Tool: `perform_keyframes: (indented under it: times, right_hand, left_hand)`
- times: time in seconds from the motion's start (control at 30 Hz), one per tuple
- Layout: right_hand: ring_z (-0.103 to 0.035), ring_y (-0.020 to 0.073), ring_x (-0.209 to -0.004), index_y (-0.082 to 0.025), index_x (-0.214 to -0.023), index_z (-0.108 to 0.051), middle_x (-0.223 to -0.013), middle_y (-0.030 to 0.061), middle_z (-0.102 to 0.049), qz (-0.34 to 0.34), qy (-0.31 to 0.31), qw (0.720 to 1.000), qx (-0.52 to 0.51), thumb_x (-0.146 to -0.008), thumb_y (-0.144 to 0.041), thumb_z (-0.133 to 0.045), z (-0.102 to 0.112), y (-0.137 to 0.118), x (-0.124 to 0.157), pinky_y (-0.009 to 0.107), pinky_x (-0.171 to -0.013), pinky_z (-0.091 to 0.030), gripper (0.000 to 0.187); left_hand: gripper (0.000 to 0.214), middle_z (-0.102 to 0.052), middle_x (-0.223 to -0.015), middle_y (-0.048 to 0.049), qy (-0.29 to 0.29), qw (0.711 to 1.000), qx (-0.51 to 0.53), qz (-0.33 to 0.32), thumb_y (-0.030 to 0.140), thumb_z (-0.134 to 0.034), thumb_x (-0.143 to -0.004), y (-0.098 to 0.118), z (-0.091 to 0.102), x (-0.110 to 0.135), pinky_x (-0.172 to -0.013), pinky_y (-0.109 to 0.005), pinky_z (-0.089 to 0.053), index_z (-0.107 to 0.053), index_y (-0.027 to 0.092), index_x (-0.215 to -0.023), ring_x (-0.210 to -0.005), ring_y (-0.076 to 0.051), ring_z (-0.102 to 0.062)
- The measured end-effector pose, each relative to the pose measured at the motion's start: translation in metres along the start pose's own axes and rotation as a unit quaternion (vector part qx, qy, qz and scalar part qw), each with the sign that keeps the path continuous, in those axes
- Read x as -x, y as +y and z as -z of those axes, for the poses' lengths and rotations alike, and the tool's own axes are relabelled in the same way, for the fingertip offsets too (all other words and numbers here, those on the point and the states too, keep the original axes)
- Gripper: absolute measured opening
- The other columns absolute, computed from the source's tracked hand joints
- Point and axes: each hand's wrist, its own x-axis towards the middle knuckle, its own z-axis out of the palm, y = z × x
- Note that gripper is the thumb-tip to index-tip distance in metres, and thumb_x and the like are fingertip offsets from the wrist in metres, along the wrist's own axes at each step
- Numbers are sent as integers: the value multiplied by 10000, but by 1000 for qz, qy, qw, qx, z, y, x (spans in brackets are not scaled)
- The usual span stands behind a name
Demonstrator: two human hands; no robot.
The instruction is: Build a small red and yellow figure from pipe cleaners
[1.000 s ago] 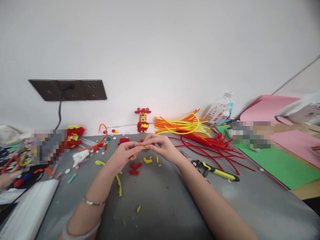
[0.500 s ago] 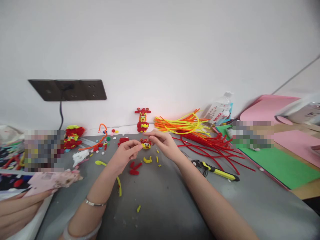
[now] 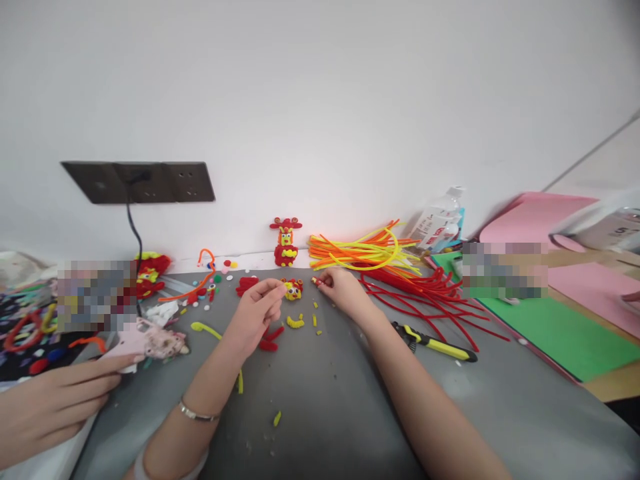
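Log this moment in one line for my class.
Left hand: gripping yellow head | Right hand: pinching small piece, details unclear | Behind: upright red figure

Our left hand holds the yellow-and-red craft head; our right hand pinches a small red piece.

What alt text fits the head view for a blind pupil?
The left hand pinches a yellow face and the right hand a small piece, at a grey table. Behind, a red figure stands by the wall, beside yellow, orange and red pipe cleaners.
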Motion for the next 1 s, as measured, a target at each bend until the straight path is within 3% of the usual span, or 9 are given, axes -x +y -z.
perform_keyframes:
  times: [0.1,0.17,0.27,0.33,0.43,0.6,0.83,1.0]
  right_hand:
    - [-589,154,-705,-155,-854,-614,-829,48,-642,5,6,989,-150,-822,-239,-604,8,0,0,278,-650,-429,90]
    - [-569,119,-640,-155,-932,-584,-867,39,-625,-4,-11,964,-267,-851,-317,-582,16,-2,1,249,-582,-405,182]
    - [-372,54,-469,-176,-958,-523,-732,-31,-538,-3,-68,902,-427,-867,-462,-569,27,-11,4,206,-454,-248,304]
    - [-202,44,-433,-181,-934,-505,-608,-88,-383,3,-105,857,-505,-878,-529,-542,29,-19,6,210,-436,-140,354]
    - [-125,54,-458,-163,-933,-531,-596,-100,-249,20,-144,826,-544,-904,-548,-505,25,-28,8,231,-451,-96,387]
    - [-227,64,-508,-193,-939,-501,-663,-76,-293,95,-149,835,-522,-903,-474,-574,14,-32,9,228,-488,-180,292]
    - [-270,63,-452,-228,-845,-415,-588,-98,-344,108,-123,887,-432,-827,-484,-678,9,-34,10,220,-452,-197,368]
    - [-189,80,-487,-185,-722,-479,-596,-69,-259,91,-191,865,-455,-913,-668,-363,6,-37,10,250,-476,-152,533]
  left_hand:
    - [323,-265,-467,118,-6,1000,9,4,376,-842,-648,0,-4,3,-435,-190,-191,-602,169,-714,-446,-39,-185]
    - [333,-258,-461,122,-6,1000,16,-1,379,-846,-637,2,-4,4,-431,-190,-189,-598,170,-713,-440,-38,-178]
    - [360,-242,-448,130,4,1000,28,-10,382,-865,-600,4,-4,3,-419,-189,-179,-592,173,-710,-426,-34,-163]
    - [367,-229,-442,135,11,999,31,-10,384,-869,-594,5,-2,2,-415,-187,-175,-592,175,-714,-420,-33,-155]
    - [362,-229,-444,135,15,999,32,-13,389,-863,-610,3,0,1,-416,-184,-179,-593,175,-722,-423,-34,-155]
    - [350,-216,-453,134,8,999,36,-16,388,-851,-633,2,1,0,-417,-183,-184,-584,177,-714,-427,-36,-146]
    - [331,-215,-452,134,3,999,31,-16,385,-839,-654,2,2,-1,-422,-185,-190,-589,180,-729,-426,-39,-146]
    - [312,-234,-454,129,4,1000,15,-17,374,-833,-660,1,2,-1,-430,-192,-185,-604,176,-733,-429,-38,-157]
